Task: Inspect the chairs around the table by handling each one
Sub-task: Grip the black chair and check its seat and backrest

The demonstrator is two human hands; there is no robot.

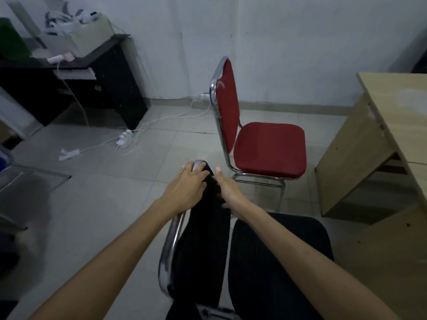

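Black chair point(208, 239) w/ chrome frame, nearest, upright, red chair point(269, 148) beyond, beside wooden table point(397, 107)

there were two chairs, one black chair point(203, 239) and one red chair point(268, 148). two tables stood by: a wooden table point(392, 125) and a dark desk point(111, 65).
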